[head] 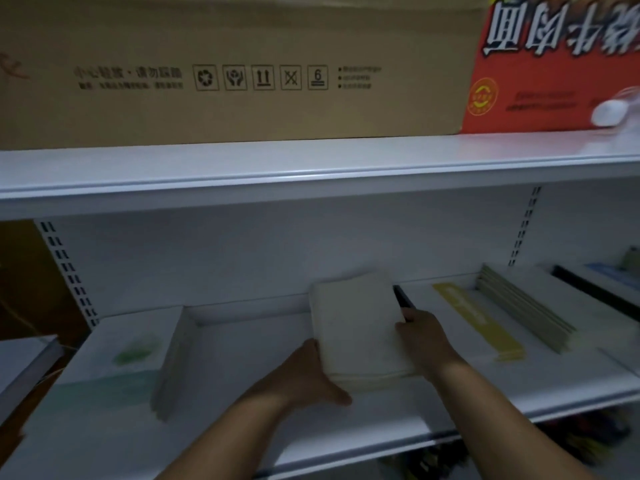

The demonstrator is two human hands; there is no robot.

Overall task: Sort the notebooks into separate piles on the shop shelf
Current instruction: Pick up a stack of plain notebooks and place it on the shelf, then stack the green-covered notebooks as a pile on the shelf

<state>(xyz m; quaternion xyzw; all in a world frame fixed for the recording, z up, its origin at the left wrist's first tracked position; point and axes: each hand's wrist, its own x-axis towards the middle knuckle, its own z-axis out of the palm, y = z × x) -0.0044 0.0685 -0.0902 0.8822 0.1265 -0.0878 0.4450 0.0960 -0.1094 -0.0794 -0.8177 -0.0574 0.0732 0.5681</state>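
Centrally, cream stack: a pile of cream-covered notebooks (356, 323) sits on the white shop shelf (242, 344), gripped from both sides.
Left hand: the left hand (311, 372) clasps the stack's near-left corner, thumb lying along the front edge.
Right hand: the right hand (424, 336) holds the stack's right edge, fingers curled against it; a dark thing, possibly a pen, pokes out just beyond them.
Left pile: notebooks with green-printed covers (135, 351) lie well apart to the left.
Right piles: a yellow-striped notebook pile (481, 323) lies just beside a fanned row of pale notebooks (519, 306).
Upper shelf: a cardboard box (225, 71) touches a red carton (554, 64).
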